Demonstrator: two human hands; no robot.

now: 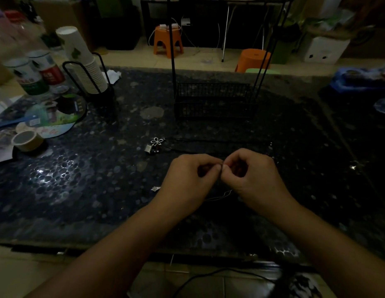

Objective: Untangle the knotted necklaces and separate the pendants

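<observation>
Both hands, left hand and right hand, pinch the thin dark necklace cord between meeting fingers, silver flower pendant lying beyond-left on the dark pebbled tabletop; tugging hard in this gloom could tighten the knot.

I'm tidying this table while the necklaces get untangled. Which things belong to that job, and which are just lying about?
Job:
left hand and right hand, pinching the dark cord
silver flower pendant
small silver pendant
thin pale chain

Lying about:
roll of tan tape
stack of white paper cups
black wire basket
</observation>
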